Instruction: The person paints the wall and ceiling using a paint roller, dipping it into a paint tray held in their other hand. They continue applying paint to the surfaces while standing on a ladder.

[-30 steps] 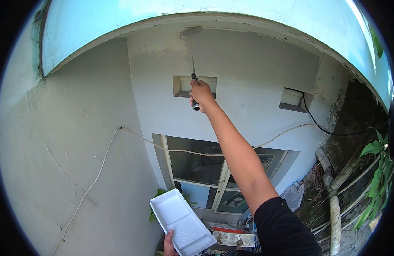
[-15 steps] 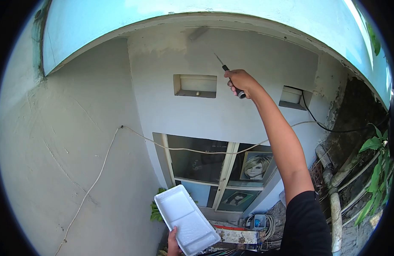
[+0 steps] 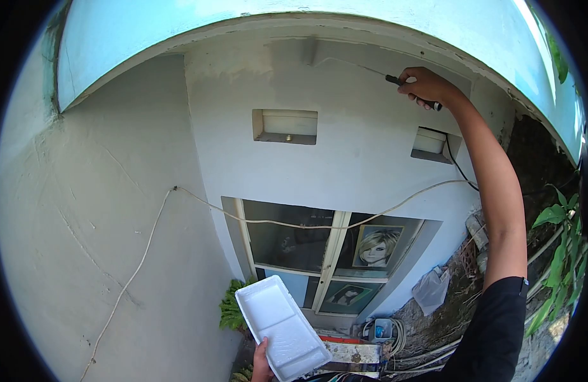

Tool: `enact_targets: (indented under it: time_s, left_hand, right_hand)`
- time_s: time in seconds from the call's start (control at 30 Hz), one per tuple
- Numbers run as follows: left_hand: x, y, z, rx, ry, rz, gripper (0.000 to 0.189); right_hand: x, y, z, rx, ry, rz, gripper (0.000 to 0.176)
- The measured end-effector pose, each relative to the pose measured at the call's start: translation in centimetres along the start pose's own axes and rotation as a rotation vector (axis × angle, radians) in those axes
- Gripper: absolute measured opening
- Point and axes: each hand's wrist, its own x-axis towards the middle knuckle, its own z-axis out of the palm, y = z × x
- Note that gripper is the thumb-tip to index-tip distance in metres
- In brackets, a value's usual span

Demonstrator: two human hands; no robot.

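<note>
A paint roller (image 3: 311, 51) with a thin bent wire frame touches the upper wall (image 3: 351, 70), just under the overhanging ledge. My right hand (image 3: 427, 87), arm stretched up and to the right, is closed around its black handle. Damp-looking grey paint surrounds the roller, with a paler, patchy area to its left. Low in the view my left hand (image 3: 262, 363) grips the left edge of a white paint tray (image 3: 284, 328), which is tilted. White wet paint shows in the tray.
A cable (image 3: 268, 221) droops across the window (image 3: 294, 239). Two recessed vents (image 3: 285, 127) sit in the wall. At the right are a plastic bag (image 3: 431, 290), pipes and leafy plants (image 3: 555, 254). A blue container (image 3: 383, 329) and coiled hose lie below.
My right hand has moved right and slightly up with the roller, which now stands upright against the wall, a little farther right. More of my right arm covers the right side.
</note>
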Motion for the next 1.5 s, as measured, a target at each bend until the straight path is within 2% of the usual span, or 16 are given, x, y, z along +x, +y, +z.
enact_targets:
  time_s: [0.1, 0.17, 0.4, 0.47, 0.57, 0.7, 0.8, 0.87, 0.9, 0.97, 1.1, 1.17, 1.2, 1.33, 1.37, 1.5]
  left_hand:
    - [2.3, -2.8, -2.3, -0.023, 0.036, -0.034, 0.076]
    - [2.2, -3.0, -2.2, -0.061, 0.008, -0.044, 0.069]
    - [1.2, -1.5, -0.3, -0.028, 0.014, -0.067, 0.07]
    - [-0.6, 0.5, 2.2, -0.031, -0.014, 0.008, 0.064]
    - [-0.7, 0.7, 2.3, -0.004, 0.003, 0.035, 0.063]
    - [2.9, -3.2, -2.7, -0.073, 0.005, -0.05, 0.071]
    - [3.4, -3.7, -3.3, -0.101, 0.006, -0.074, 0.074]
    - [3.6, -3.9, -3.6, -0.075, 0.023, -0.077, 0.076]
    - [2.4, -2.7, -2.1, -0.073, 0.026, -0.079, 0.076]
    - [-0.5, 0.7, 2.5, 0.022, 0.015, 0.049, 0.062]
    - [0.4, -0.3, 1.2, 0.01, -0.006, 0.043, 0.064]
    - [3.5, -3.2, -2.7, 0.021, -0.01, -0.004, 0.077]
    - [3.8, -3.5, -2.9, 0.021, -0.013, -0.004, 0.077]
    - [4.9, -5.2, -5.3, -0.022, 0.021, -0.078, 0.075]
    - [5.0, -4.9, -4.6, -0.06, 0.007, -0.095, 0.074]
    - [4.5, -3.6, -1.1, -0.048, -0.054, -0.075, 0.073]
  right_hand:
    - [0.2, 0.2, -1.5, -0.025, 0.047, -0.02, 0.025]
    - [0.4, 0.0, -2.5, -0.045, 0.025, 0.0, 0.029]
    - [0.9, 0.1, -3.1, -0.14, -0.012, -0.014, 0.032]
    - [1.1, 0.1, -3.4, -0.148, 0.005, -0.023, 0.031]
    - [1.5, 0.0, -4.1, -0.128, 0.019, -0.004, 0.031]
    - [2.5, 0.4, -4.9, -0.104, -0.005, -0.007, 0.031]
    - [3.3, 0.4, -5.0, -0.183, 0.036, -0.006, 0.029]
    - [3.7, 0.3, -5.0, -0.413, 0.08, 0.018, 0.036]
    - [3.9, 0.4, -5.0, -0.411, 0.077, 0.02, 0.036]
    - [4.0, 0.4, -5.2, -0.538, 0.122, -0.024, 0.033]
    - [4.2, 1.4, -5.1, -0.56, 0.126, -0.065, 0.032]
    - [7.0, 4.7, -5.7, -0.773, 0.334, -0.495, 0.029]
    - [6.4, 4.0, -5.7, -0.776, 0.336, -0.494, 0.029]
    - [3.4, 1.2, -5.1, -0.66, 0.208, -0.265, 0.029]
    - [3.1, 0.6, -5.1, -0.611, 0.145, -0.193, 0.03]
    - [2.5, -0.8, -4.5, -0.643, 0.191, -0.043, 0.034]
